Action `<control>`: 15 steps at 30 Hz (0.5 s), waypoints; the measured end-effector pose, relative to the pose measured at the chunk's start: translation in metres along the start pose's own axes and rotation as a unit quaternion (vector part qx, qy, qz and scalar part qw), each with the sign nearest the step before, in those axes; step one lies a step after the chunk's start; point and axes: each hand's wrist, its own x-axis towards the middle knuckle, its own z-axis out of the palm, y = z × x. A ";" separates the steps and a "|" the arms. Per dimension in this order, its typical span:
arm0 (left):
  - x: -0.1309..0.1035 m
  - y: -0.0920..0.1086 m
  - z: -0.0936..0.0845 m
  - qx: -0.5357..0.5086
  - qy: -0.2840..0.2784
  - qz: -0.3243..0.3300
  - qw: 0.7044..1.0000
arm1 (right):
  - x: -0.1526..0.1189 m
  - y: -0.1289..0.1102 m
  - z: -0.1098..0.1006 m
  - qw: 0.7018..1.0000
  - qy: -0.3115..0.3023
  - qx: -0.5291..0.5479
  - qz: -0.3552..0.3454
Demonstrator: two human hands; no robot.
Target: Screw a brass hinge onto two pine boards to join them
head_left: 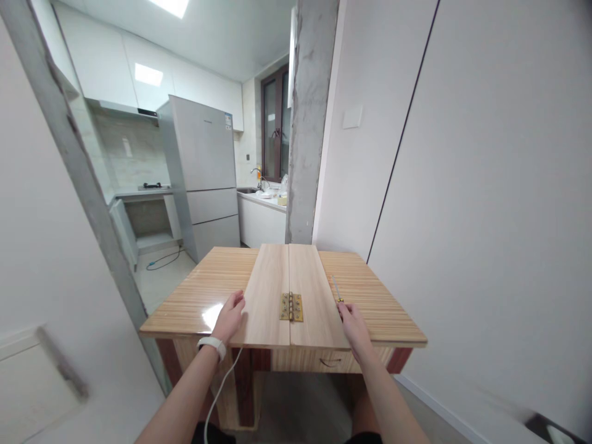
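Note:
Two pale wooden boards lie side by side on the table, the left board (264,296) meeting the right board (315,296) along a straight seam. A brass hinge (291,307) sits across that seam, with several screw heads or holes on its leaves. Beside the left board's outer edge is my left hand (234,313), its fingers extended and holding nothing. My right hand (354,324) grips a screwdriver (337,288) at the right board's outer edge. The screwdriver's thin shaft points away from me and a little left; most of its handle is hidden in my fingers.
The striped wooden table (388,308) has a drawer with a handle (330,362) at its front. A white cable (222,388) hangs near my left forearm. Beyond stand a grey pillar (311,123) and a refrigerator (208,154); a white wall (462,216) rises on the right.

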 end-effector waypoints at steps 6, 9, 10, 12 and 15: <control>-0.002 0.006 -0.001 0.000 -0.007 -0.005 1.000 | 0.002 0.002 0.002 0.999 -0.013 -0.037 -0.022; -0.004 0.008 -0.002 -0.003 -0.008 -0.006 1.000 | 0.002 0.000 0.003 0.998 -0.026 -0.053 -0.032; -0.004 0.009 -0.002 -0.005 -0.009 -0.003 1.000 | 0.002 -0.001 0.002 0.997 -0.028 -0.057 -0.035; -0.006 0.011 -0.002 -0.006 -0.011 0.001 1.000 | 0.001 -0.002 0.002 0.997 -0.028 -0.064 -0.036; -0.007 0.015 -0.002 -0.004 -0.016 0.001 1.000 | 0.000 -0.003 0.002 0.997 -0.027 -0.063 -0.042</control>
